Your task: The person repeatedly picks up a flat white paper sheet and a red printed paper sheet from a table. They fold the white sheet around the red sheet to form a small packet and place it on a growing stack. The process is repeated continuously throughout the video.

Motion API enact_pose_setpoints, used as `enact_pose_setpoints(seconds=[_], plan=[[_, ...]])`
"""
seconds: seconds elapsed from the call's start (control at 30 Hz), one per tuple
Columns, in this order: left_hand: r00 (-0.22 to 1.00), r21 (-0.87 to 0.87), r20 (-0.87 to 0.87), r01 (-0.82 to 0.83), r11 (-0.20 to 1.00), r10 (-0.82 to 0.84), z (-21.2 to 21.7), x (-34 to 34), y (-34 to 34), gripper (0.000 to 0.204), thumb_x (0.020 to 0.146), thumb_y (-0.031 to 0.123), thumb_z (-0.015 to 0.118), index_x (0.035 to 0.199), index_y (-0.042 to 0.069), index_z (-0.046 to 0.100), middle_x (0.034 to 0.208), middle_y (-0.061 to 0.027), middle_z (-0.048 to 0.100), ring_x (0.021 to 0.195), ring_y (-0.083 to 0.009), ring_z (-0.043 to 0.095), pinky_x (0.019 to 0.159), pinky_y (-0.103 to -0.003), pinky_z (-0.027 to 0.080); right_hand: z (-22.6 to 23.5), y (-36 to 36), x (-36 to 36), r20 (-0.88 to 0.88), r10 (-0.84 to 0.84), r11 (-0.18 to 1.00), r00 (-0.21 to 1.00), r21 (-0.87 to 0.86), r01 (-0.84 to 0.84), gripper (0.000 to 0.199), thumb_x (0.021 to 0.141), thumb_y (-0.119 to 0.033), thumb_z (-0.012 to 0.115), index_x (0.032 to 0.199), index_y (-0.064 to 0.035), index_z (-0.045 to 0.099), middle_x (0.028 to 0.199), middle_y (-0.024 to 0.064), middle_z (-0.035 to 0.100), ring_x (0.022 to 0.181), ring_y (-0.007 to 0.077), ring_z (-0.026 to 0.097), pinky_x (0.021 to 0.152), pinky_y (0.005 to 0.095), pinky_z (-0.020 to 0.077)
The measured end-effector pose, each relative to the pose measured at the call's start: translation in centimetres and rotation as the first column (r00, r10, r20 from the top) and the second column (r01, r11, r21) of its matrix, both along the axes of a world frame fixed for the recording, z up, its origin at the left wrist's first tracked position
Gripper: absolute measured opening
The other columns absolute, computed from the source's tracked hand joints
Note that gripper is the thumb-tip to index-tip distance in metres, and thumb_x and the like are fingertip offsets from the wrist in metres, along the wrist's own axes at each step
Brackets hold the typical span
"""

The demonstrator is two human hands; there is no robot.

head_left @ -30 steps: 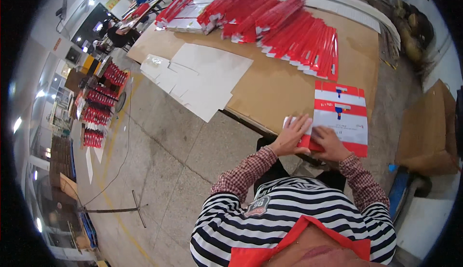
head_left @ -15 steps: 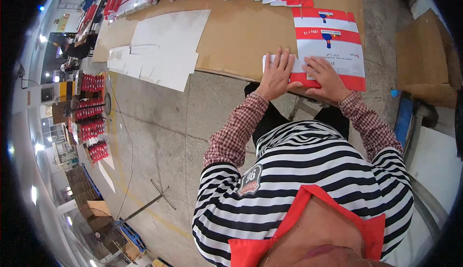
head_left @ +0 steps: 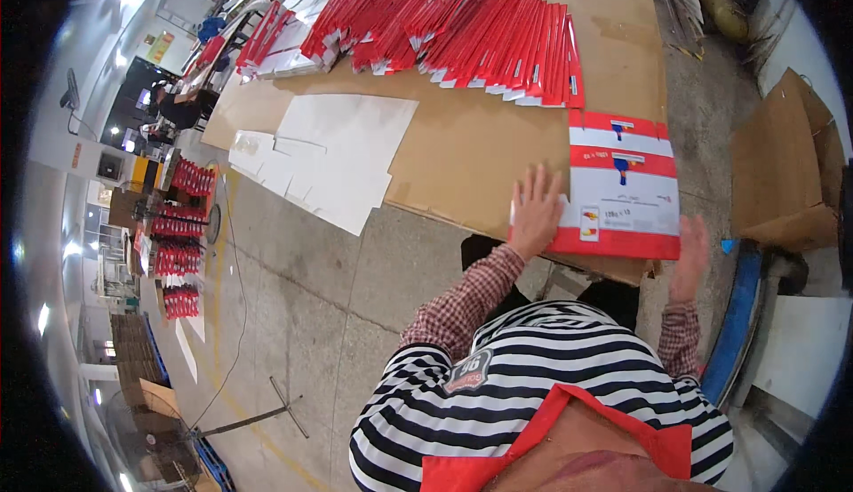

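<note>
R hand [head_left: 689, 259] now by R edge of red/wht ctn [head_left: 626, 192], prev. atop.

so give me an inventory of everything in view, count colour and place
flat carton: at least one, red and white, near table edge
fanned cartons: many, red and white, table's far side
cut sheet: at least one, white, table's left
table: one, brown-topped, centre
open box: one, brown, right
carton stacks: several, mostly red, left background
co-worker: one, dark clothes, upper left
floor: one, grey, below
striped top: one, black and white, bottom
left hand: one, bare, carton's left edge
right hand: one, bare, blurred, carton's right edge
</note>
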State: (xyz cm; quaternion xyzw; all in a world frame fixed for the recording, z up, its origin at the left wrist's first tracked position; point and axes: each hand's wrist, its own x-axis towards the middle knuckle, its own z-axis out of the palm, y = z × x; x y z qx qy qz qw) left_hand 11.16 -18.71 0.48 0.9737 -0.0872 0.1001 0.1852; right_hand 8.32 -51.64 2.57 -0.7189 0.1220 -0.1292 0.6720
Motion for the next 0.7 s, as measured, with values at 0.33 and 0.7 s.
enact_pose_setpoints(seconds=[0.33,0.7], plan=[[1.0,-0.246,0.007,0.015,0.969,-0.014,-0.2,-1.2,-7.4,0.055,0.097,0.017,0.048,0.15,0.012,0.034,0.158,-0.0234,0.019,0.145,-0.0474,0.014,0.116,-0.058,0.015,-1.7,-1.4,-1.3,-0.024,-0.007,0.576,1.0,0.817,0.023,0.056,0.099,-0.02,0.058,0.146,-0.0034,0.034,0.143,0.0118,0.047,0.128,0.0269,0.049,0.108,0.0425,0.0412],[0.902,-0.329,0.422,0.054,0.943,0.096,0.1,-2.6,2.6,0.07,0.087,0.022,0.062,0.15,0.011,0.035,0.158,-0.025,0.019,0.146,-0.049,0.012,0.115,-0.062,0.012,1.6,-4.2,7.3,-0.093,0.613,0.788,0.785,0.143,-0.598,0.065,0.087,-0.009,0.066,0.146,-0.0061,0.035,0.131,0.0108,0.057,0.118,0.021,0.057,0.103,0.0358,0.0448]])
